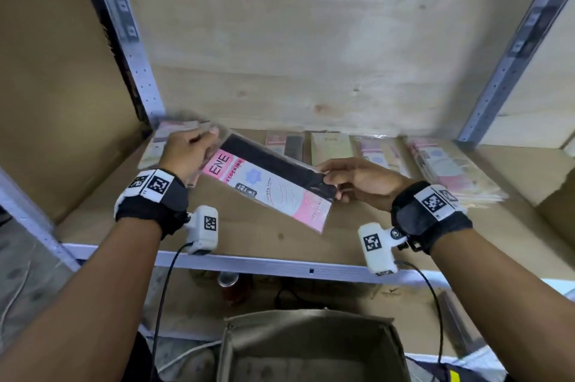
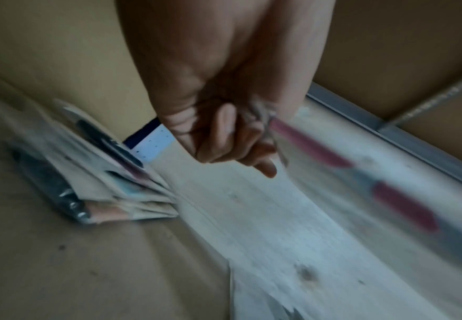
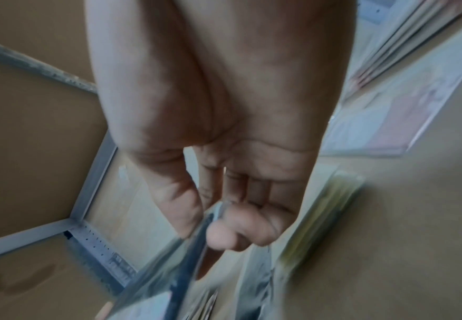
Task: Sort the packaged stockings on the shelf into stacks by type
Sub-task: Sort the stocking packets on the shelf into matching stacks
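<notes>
A flat pack of black stockings [image 1: 273, 182] with a pink and white "ENE STOCKING" card hangs tilted above the shelf board [image 1: 249, 238]. My left hand [image 1: 189, 151] pinches its far left corner, and my right hand [image 1: 348, 178] pinches its right edge between thumb and fingers. The left wrist view shows my left hand [image 2: 235, 138] curled on the blurred pack [image 2: 361, 173]. In the right wrist view my right hand [image 3: 218, 218] grips the pack's edge [image 3: 186, 264]. A stack of packs [image 1: 168, 140] lies behind the left hand, also visible as the stack [image 2: 106, 184].
Along the back wall lie a black pack [image 1: 286, 143], a beige pack [image 1: 331, 146], a pink pile [image 1: 378, 153] and a thick pile [image 1: 451, 168] at the right. Grey metal uprights [image 1: 133, 48] frame the bay. An open cardboard box [image 1: 311, 347] sits below the shelf edge.
</notes>
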Demonstrator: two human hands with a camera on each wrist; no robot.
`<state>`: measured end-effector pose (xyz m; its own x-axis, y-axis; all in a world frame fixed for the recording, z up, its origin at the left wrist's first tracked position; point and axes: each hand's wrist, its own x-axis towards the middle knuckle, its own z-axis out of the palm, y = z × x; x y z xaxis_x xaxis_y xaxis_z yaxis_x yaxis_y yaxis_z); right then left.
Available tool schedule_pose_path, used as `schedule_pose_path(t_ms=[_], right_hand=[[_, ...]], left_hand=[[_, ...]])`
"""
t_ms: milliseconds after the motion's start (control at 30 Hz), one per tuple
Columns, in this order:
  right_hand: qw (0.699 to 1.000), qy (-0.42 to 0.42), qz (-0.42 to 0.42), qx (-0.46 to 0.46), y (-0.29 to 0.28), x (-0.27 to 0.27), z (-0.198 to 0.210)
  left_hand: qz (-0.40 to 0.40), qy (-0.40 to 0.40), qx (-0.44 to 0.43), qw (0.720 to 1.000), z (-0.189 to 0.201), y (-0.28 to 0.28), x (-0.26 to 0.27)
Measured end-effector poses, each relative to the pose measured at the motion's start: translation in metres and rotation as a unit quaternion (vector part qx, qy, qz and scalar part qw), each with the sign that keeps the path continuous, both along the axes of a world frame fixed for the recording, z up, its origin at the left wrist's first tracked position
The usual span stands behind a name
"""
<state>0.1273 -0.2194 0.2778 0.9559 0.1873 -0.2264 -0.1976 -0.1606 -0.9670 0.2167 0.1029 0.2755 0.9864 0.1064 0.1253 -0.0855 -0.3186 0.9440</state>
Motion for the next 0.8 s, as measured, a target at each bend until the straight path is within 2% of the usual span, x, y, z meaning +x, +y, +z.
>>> schedule_pose_path(t_ms=[100,200,300,433,500,600,700,800], right_hand=[[1.0,0.002,-0.006,0.013,-0.018,-0.011,-0.005],[0.998,-0.025,0.018,-0.062,-0.026,-0.02,-0.008],[0.992,-0.045,0.051,-0.108,-0.03,-0.024,-0.012],[0.992,-0.067,0.06,-0.091,-0.041,-0.028,-0.017],[0.995,-0.072,0.047,-0.054,-0.047,-0.03,-0.019],[0.996,-0.072,0.05,0.003,-0.05,-0.033,-0.022],[0.996,-0.073,0.049,0.033,-0.054,-0.036,-0.023],[0.996,-0.069,0.032,0.038,-0.058,-0.038,-0.023]], left_hand=[[-0.021,-0.017,0.023,0.999,0.001,-0.022,-0.001],[-0.042,-0.016,0.025,0.999,0.005,-0.04,-0.002],[-0.049,-0.023,0.065,0.996,0.003,-0.059,-0.004],[-0.042,0.007,0.107,0.993,-0.004,-0.073,-0.003],[-0.082,0.073,0.023,0.994,-0.004,-0.082,-0.007],[-0.139,0.147,-0.14,0.969,0.0,-0.089,-0.012],[-0.186,0.165,-0.176,0.952,0.001,-0.094,-0.01],[-0.197,0.186,-0.193,0.943,-0.001,-0.101,-0.01]])
